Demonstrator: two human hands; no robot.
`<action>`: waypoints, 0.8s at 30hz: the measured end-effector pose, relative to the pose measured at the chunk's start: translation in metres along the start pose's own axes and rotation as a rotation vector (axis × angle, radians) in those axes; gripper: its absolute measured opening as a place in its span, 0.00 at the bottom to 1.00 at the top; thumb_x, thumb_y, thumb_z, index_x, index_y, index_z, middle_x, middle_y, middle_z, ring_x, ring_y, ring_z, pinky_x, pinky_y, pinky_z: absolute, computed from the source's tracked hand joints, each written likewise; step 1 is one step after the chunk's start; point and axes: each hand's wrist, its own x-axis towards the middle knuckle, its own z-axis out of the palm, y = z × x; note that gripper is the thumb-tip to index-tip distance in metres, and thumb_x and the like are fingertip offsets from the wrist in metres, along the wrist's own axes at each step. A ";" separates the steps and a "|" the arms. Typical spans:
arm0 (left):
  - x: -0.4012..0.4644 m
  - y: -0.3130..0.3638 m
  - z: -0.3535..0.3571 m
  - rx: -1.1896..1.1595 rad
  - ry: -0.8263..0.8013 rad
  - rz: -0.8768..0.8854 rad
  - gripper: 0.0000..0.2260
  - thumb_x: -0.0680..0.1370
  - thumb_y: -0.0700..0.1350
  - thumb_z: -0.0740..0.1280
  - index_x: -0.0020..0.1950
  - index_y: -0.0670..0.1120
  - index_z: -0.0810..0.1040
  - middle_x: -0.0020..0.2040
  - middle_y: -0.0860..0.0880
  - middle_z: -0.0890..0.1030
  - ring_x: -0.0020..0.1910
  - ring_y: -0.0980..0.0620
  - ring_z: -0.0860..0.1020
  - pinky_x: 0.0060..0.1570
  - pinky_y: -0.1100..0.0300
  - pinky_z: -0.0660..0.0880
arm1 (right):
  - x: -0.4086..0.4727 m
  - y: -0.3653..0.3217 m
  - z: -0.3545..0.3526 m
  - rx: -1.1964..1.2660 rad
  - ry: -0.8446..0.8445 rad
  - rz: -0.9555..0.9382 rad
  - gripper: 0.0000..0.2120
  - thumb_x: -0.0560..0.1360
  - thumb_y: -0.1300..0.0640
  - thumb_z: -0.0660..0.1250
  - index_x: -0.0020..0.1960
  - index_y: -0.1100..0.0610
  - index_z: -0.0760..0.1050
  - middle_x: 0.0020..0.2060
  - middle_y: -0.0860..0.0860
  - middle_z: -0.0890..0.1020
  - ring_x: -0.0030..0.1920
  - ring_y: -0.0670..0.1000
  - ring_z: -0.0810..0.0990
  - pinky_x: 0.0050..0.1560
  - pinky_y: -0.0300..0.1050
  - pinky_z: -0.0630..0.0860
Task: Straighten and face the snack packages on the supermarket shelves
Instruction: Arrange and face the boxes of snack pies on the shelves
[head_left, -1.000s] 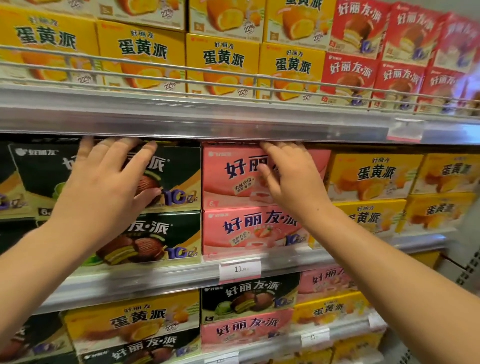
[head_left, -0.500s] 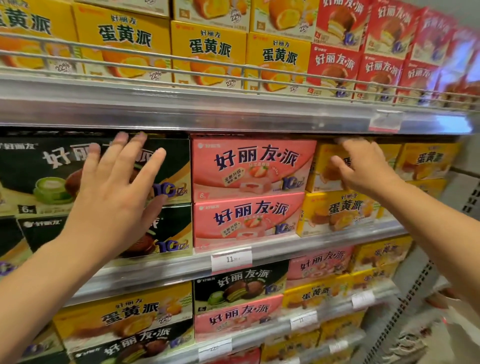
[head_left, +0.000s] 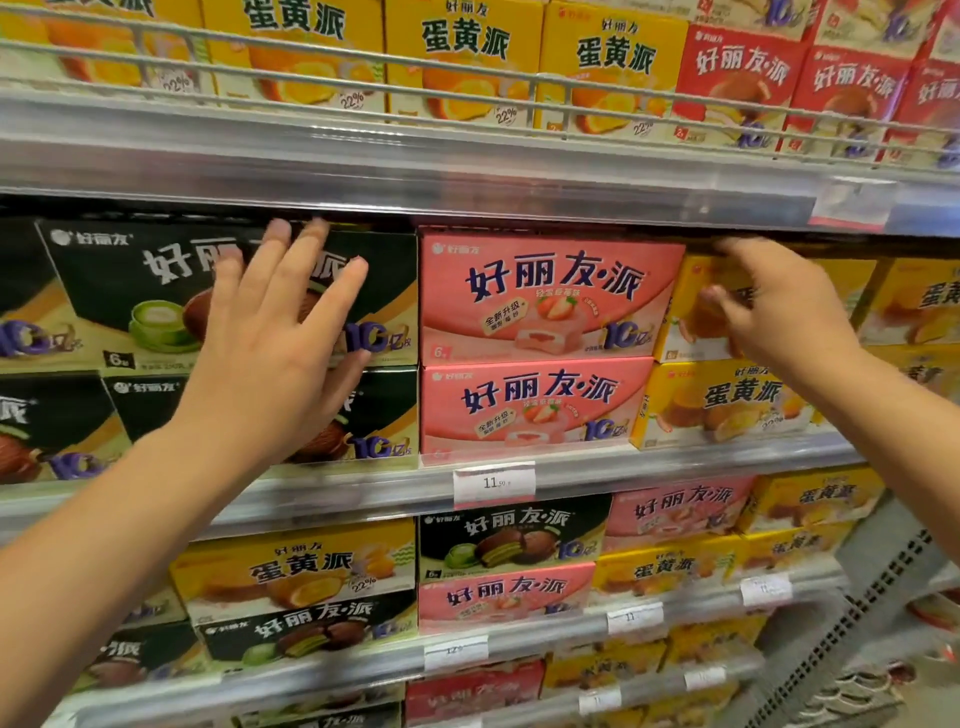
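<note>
My left hand (head_left: 275, 338) lies flat with fingers spread against the front of two stacked dark green pie boxes (head_left: 130, 291) on the middle shelf. Right of them stand two stacked pink strawberry pie boxes (head_left: 545, 296), faces forward. My right hand (head_left: 774, 306) reaches the upper yellow egg-yolk pie box (head_left: 685, 312) beside them; its fingers curl at the box's top front and the thumb lies on its face. That yellow box is turned a little askew. A second yellow box (head_left: 727, 400) lies under it.
The metal shelf edge (head_left: 467, 176) above hangs close over the boxes, with a wire rail (head_left: 363, 62) and yellow and red boxes on top. A price tag (head_left: 493, 483) sits on the middle shelf's front. Lower shelves hold more boxes; a perforated upright (head_left: 857, 613) stands at right.
My right hand left the upper pink box and moved right onto the upper yellow box. My left hand stayed on the green boxes. The view came closer to the shelf.
</note>
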 end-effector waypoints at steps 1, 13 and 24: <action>-0.008 0.003 0.001 -0.023 0.007 0.000 0.28 0.76 0.48 0.68 0.74 0.41 0.66 0.75 0.33 0.61 0.75 0.32 0.57 0.71 0.34 0.54 | -0.011 -0.004 0.003 0.007 0.026 -0.031 0.20 0.75 0.61 0.67 0.67 0.64 0.72 0.63 0.63 0.76 0.64 0.64 0.72 0.65 0.56 0.68; -0.174 0.030 0.029 0.046 -0.479 -0.125 0.31 0.73 0.47 0.70 0.75 0.44 0.68 0.77 0.35 0.60 0.75 0.33 0.59 0.69 0.34 0.59 | -0.170 -0.153 0.110 0.405 -0.286 -0.420 0.29 0.69 0.68 0.68 0.70 0.62 0.70 0.73 0.62 0.64 0.75 0.62 0.59 0.71 0.65 0.60; -0.191 0.039 0.030 0.036 -0.563 -0.223 0.38 0.70 0.45 0.73 0.78 0.46 0.62 0.79 0.38 0.54 0.77 0.35 0.54 0.71 0.36 0.59 | -0.197 -0.176 0.155 0.302 -0.237 -0.397 0.38 0.65 0.66 0.72 0.73 0.64 0.65 0.75 0.62 0.58 0.76 0.63 0.53 0.73 0.66 0.51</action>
